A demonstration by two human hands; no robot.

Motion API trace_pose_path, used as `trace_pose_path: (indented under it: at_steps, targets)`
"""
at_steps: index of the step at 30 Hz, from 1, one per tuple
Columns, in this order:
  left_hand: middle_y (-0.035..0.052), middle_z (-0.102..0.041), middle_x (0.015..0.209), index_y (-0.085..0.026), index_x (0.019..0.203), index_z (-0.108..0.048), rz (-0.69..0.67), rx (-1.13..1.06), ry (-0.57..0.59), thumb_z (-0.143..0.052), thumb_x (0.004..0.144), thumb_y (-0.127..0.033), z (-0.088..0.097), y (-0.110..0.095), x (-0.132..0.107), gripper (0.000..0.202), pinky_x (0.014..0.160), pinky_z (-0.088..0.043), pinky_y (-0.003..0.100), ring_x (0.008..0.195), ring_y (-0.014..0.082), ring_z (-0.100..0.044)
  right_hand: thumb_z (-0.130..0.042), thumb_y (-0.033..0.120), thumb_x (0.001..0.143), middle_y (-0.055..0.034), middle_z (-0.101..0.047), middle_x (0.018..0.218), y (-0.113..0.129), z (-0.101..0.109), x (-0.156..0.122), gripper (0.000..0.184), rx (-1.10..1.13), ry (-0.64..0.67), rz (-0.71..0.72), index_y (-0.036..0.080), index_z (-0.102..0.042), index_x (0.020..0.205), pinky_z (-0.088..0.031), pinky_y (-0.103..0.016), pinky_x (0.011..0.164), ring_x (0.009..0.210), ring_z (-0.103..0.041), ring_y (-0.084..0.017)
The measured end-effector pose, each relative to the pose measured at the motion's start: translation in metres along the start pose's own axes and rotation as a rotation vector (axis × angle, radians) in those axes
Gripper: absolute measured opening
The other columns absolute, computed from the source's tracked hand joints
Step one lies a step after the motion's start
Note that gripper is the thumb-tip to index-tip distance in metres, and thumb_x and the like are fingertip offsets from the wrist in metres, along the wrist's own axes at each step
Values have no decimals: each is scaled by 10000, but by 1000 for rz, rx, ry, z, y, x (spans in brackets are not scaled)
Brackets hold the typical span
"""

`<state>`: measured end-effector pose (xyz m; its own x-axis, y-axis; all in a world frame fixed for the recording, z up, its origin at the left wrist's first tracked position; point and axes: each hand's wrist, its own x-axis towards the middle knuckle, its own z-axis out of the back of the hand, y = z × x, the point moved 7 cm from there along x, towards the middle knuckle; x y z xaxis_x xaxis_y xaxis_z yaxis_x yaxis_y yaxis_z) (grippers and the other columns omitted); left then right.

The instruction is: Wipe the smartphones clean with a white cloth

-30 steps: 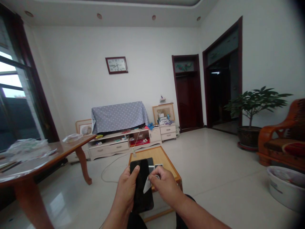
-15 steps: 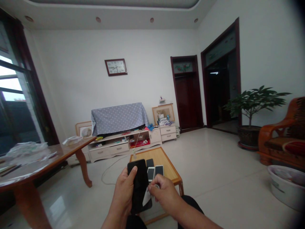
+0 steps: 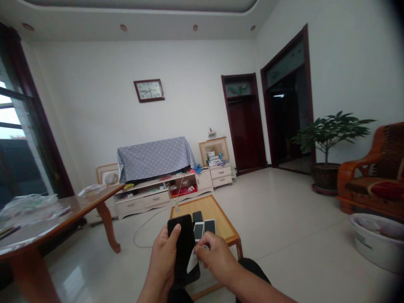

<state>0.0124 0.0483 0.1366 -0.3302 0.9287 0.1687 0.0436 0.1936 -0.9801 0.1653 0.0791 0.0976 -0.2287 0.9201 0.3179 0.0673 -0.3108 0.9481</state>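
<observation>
Black smartphone [image 3: 184, 248] upright in the left hand [image 3: 161, 256], fingers wrapped round its edge, right hand [image 3: 217, 256] pinching a white tab [image 3: 192, 263] at its screen, three more phones [image 3: 203, 225] lying on a low wooden table [image 3: 217, 212] just beyond

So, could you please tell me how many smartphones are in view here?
4. A black smartphone is in the left hand; on the low wooden table beyond lie another black one and two white-framed ones, close together. Others could be hidden.
</observation>
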Motion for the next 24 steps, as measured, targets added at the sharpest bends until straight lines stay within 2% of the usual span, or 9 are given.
trace_pose_path:
  at_steps: [2,7,10,14,18,24]
  targets:
    - [9,-713,783,-166,1111,-643,-1,5,15,-712,814,-525,-2,-1,0,471,567,-509,262,595,152,-627,-643,257,770,49,-577,594,4,2,3,87,29,-1,6,198,-593,731,-380,-222,495,510,-524,-120]
    - [55,-753,909,-167,1248,-618,41,-46,114,-721,829,-480,-20,-3,-4,533,569,-527,265,606,153,-652,-649,298,796,68,-554,545,41,20,37,114,69,-49,31,193,-604,793,-375,-216,483,488,-508,-116]
    - [65,-757,881,-160,1235,-622,75,-143,107,-753,808,-429,-23,-7,-1,521,564,-541,265,624,172,-681,-656,304,798,71,-549,542,46,19,44,128,86,-35,10,188,-603,801,-362,-209,465,471,-501,-109]
    - [53,-738,764,-146,1092,-647,110,-243,-49,-757,797,-302,-11,-15,15,351,572,-575,290,619,191,-699,-673,280,785,64,-559,563,34,9,31,116,70,19,19,188,-604,769,-365,-211,484,486,-505,-106]
    - [30,-725,739,-156,963,-640,91,-289,-209,-677,844,-196,5,-22,31,131,589,-591,288,590,159,-686,-669,300,806,65,-539,543,21,8,16,135,32,43,28,190,-604,762,-343,-218,481,487,-485,-111]
    - [2,-675,630,-157,894,-602,96,-340,-340,-634,869,-177,13,-19,42,45,572,-583,298,509,145,-645,-657,393,849,61,-549,566,14,10,12,205,140,40,-8,205,-583,816,-350,-223,471,475,-485,-115]
